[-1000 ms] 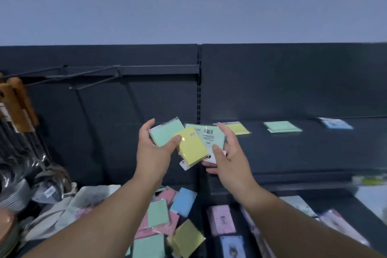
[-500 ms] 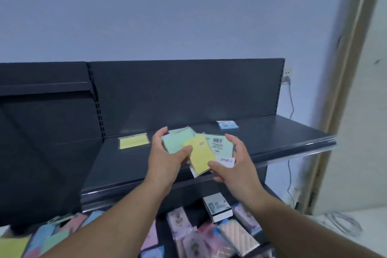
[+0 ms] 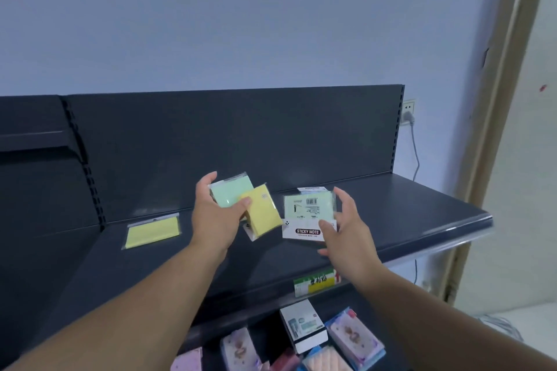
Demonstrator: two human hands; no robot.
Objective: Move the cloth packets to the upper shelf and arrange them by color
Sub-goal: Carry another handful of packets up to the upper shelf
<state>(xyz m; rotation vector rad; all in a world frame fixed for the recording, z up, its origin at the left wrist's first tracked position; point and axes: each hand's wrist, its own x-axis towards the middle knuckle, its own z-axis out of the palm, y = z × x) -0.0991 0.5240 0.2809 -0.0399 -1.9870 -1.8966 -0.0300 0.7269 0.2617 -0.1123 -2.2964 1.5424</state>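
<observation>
My left hand (image 3: 212, 220) grips two packets above the dark upper shelf (image 3: 407, 214): a mint green packet (image 3: 230, 194) and a yellow packet (image 3: 262, 214) fanned in front of it. My right hand (image 3: 346, 232) pinches another mint green packet (image 3: 307, 209), back side up with a barcode and a white "STICKY NOTE" card at its lower edge. A yellow packet (image 3: 153, 232) lies flat on the shelf at the left. A further packet (image 3: 312, 189) peeks out on the shelf behind the one in my right hand.
A price label (image 3: 316, 281) hangs on the shelf's front edge. On the lower shelf lie a white box (image 3: 303, 325) and several patterned packs (image 3: 355, 337). A wall socket with a plugged cable (image 3: 408, 113) sits right of the shelf's back panel, near a door frame (image 3: 500, 99).
My right hand has drawn its mint green packet away to the right, apart from the two packets in my left hand. The view has swung further right along the shelf.
</observation>
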